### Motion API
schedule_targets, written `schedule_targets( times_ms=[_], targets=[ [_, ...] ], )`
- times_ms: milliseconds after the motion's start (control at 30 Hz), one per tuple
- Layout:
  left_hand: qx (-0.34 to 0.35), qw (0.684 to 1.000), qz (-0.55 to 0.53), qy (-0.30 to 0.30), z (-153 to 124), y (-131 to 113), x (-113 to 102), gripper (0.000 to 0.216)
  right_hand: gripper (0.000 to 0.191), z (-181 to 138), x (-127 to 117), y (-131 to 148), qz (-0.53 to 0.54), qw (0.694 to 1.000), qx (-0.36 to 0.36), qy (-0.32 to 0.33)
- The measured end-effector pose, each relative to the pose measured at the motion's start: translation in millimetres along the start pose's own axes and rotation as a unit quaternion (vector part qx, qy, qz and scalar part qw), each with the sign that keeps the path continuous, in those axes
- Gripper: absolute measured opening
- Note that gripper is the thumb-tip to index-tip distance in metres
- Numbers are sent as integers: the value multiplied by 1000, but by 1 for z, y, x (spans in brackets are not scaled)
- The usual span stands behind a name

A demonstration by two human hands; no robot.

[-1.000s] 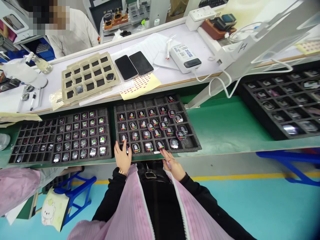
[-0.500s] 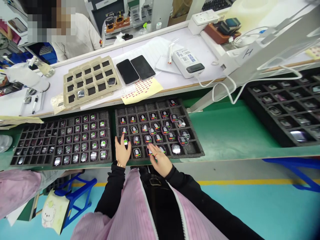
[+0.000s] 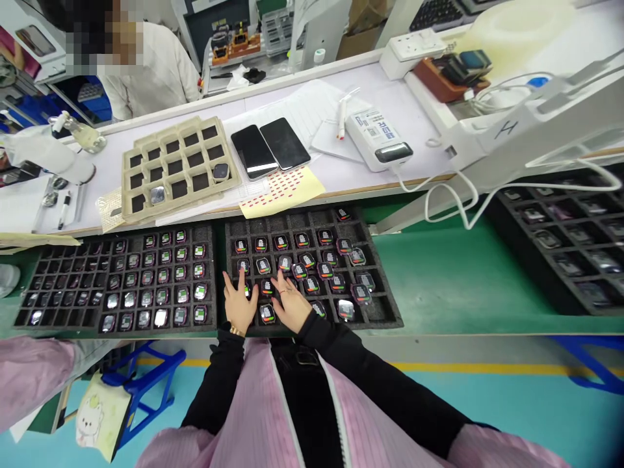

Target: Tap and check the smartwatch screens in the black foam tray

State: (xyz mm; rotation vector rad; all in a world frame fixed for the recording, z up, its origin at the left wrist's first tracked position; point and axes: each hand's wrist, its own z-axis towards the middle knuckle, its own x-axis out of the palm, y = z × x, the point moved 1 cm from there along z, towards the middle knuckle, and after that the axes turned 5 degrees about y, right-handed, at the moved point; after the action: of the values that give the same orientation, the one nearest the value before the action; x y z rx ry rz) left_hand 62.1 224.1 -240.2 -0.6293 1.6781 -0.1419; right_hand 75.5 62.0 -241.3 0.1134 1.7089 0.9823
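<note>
Smartwatch bodies with lit screens sit in the cells of a dark foam tray (image 3: 385, 311) in front of me. My left hand (image 3: 238, 308) rests at the tray's left edge, fingers spread over a watch (image 3: 247, 290) that it partly covers. Nothing is gripped in it that I can see. Beside it, my right hand (image 3: 294, 305) lies over the middle columns with its fingers stretched out and apart. Its fingertips are close to a watch (image 3: 285, 262), and the watches under the palm are hidden. Another watch (image 3: 266, 314) shows between both hands.
A second foam tray of watches (image 3: 214, 318) stands to the left, another dark tray (image 3: 550, 276) to the right. On the shelf above are a beige tray (image 3: 170, 170), two phones (image 3: 253, 151), a white device (image 3: 377, 138) and a looping cable (image 3: 470, 224). A person (image 3: 151, 71) is across the bench.
My right hand has moved left, toward my left hand. My left hand stays over the same watch. The camera view has shifted slightly.
</note>
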Motion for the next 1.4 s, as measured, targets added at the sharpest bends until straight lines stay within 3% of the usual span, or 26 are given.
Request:
schedule_targets(
  times_ms=[300, 567, 1067, 1400],
  targets=[
    [16, 998, -64, -2, 11, 11, -2, 79, 77, 12, 2, -2, -72, 995, 54, 50],
    [-17, 997, -73, 6, 15, 12, 1, 78, 78, 16, 5, -5, -120, 989, 36, 80],
    [-23, 997, -70, 5, 18, 11, 1, 77, 54, 16, 10, -9, -172, 982, 22, 73],
    [-25, 996, -79, 15, 22, 13, 2, 78, 65, 19, 9, -6, -187, 976, 29, 104]
  ],
)
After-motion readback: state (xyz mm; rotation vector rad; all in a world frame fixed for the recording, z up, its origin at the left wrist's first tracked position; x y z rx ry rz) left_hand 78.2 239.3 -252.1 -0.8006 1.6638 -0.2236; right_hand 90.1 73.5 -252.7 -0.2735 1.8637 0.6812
